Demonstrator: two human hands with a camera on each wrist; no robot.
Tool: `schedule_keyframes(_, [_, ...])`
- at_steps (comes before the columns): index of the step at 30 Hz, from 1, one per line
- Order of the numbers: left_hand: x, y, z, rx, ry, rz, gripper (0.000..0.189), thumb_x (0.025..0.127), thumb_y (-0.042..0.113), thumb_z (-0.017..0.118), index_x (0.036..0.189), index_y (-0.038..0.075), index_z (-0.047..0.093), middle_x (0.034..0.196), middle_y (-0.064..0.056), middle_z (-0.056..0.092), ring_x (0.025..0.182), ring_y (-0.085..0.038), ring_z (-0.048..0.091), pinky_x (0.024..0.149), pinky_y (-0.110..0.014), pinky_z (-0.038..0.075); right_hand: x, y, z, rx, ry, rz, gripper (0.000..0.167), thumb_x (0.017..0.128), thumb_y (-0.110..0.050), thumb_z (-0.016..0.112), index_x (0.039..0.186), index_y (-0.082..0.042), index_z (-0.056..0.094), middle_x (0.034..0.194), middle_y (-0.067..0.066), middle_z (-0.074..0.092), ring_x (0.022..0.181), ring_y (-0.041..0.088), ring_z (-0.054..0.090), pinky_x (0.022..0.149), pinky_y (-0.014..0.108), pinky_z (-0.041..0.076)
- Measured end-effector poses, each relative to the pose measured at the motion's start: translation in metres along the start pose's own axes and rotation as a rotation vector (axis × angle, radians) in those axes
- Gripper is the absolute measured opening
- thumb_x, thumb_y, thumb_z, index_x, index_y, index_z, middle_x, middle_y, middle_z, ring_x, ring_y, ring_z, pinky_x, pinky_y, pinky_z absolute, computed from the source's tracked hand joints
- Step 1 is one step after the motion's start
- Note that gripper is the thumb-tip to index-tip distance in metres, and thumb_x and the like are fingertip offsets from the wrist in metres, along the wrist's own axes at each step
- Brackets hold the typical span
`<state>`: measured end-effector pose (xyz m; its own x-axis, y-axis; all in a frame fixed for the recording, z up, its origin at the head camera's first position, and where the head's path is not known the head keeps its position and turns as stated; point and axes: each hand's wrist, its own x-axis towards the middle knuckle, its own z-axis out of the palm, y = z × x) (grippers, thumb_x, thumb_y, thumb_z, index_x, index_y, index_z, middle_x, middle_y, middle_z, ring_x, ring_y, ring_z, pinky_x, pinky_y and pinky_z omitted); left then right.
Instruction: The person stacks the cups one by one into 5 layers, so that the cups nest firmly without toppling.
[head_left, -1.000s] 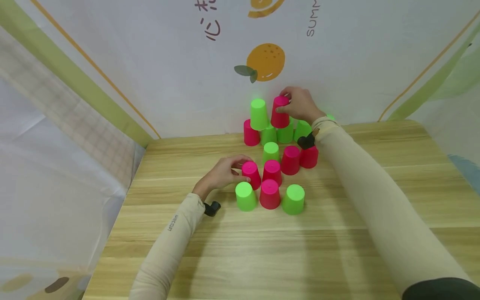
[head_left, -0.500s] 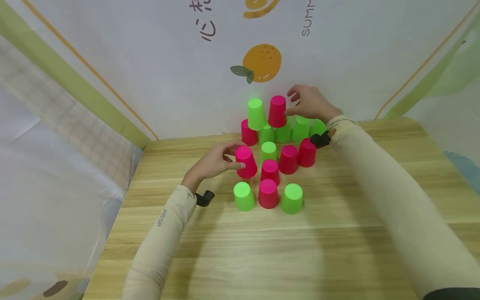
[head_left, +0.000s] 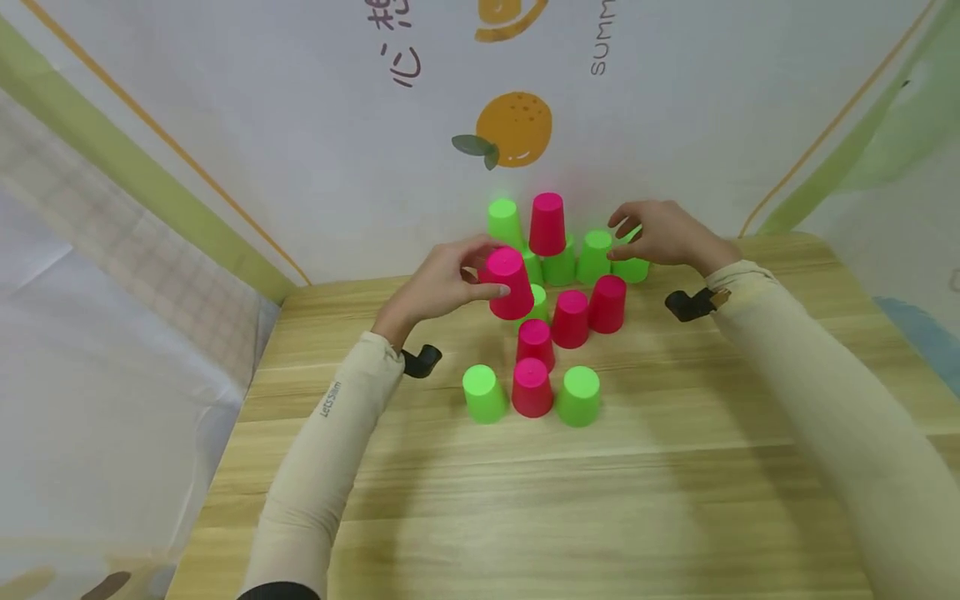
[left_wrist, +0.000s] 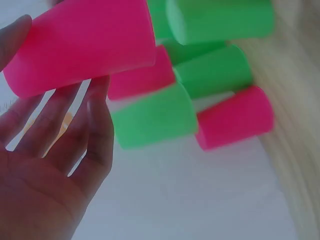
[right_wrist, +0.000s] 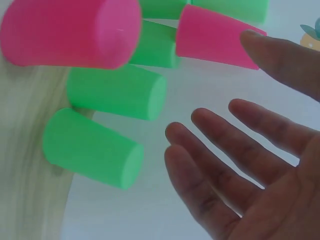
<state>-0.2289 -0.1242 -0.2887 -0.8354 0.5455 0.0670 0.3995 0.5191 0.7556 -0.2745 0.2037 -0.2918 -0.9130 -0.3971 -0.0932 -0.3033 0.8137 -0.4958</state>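
My left hand (head_left: 442, 287) pinches an upside-down pink cup (head_left: 510, 287) between thumb and fingers, raised in front of the back stack. The same pink cup (left_wrist: 85, 45) fills the upper left of the left wrist view. In the back stack, a green cup (head_left: 503, 218) and a pink cup (head_left: 548, 223) stand upside down on a row of cups. My right hand (head_left: 663, 233) hovers right of the stack with fingers loosely bent and nothing held. Nearest to it are the row's green cups (head_left: 595, 257). In the right wrist view that hand's fingers (right_wrist: 225, 145) are spread.
Before the stack stand a half-hidden green cup (head_left: 537, 304) and pink cups (head_left: 572, 318). Closest to me are a green cup (head_left: 483, 396), a pink cup (head_left: 532, 390) and another green cup (head_left: 578, 398) on the wooden table (head_left: 600, 517). A printed white curtain (head_left: 420, 183) hangs behind.
My right hand let go of the upper pink cup and drew away to the right. My left hand lifted a pink cup off the table and carried it up toward the back stack.
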Motion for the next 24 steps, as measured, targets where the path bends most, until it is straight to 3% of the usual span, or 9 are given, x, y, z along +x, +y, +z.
schedule_keyframes(8, [0.051,0.027,0.015,0.077,0.039,0.067,0.055,0.089,0.027,0.076,0.138,0.015,0.055,0.124,-0.002,0.068,0.115,-0.019,0.065,0.089,-0.028,0.060,-0.020,0.021,0.022,0.045,0.012,-0.021,0.047,0.091,-0.022,0.071,0.130,0.001,0.057,0.125,0.028,0.067,0.111,0.043,0.068,0.091,0.052,0.058])
schedule_keyframes(11, [0.072,0.036,0.022,0.063,0.065,0.068,0.054,0.090,0.027,0.076,0.138,0.015,0.054,0.124,-0.002,0.068,0.116,-0.018,0.064,0.091,-0.026,0.058,-0.025,0.026,0.028,0.068,0.018,-0.012,0.045,0.091,-0.020,0.071,0.129,0.002,0.058,0.124,0.027,0.067,0.109,0.043,0.069,0.092,0.053,0.058])
schedule_keyframes(17, [0.108,0.044,0.036,0.011,0.108,0.022,0.053,0.090,0.026,0.075,0.137,0.016,0.053,0.126,-0.002,0.067,0.118,-0.015,0.063,0.095,-0.025,0.056,-0.029,0.033,0.038,0.114,0.017,-0.008,0.045,0.091,-0.020,0.072,0.128,0.003,0.058,0.122,0.029,0.067,0.108,0.043,0.069,0.093,0.054,0.057])
schedule_keyframes(24, [0.135,0.038,0.047,0.086,0.140,-0.049,0.055,0.089,0.027,0.076,0.137,0.016,0.052,0.131,-0.002,0.065,0.123,-0.016,0.058,0.095,-0.028,0.056,-0.028,0.039,0.045,0.162,0.034,-0.016,0.045,0.091,-0.017,0.072,0.127,0.006,0.058,0.121,0.030,0.067,0.108,0.045,0.069,0.094,0.054,0.057])
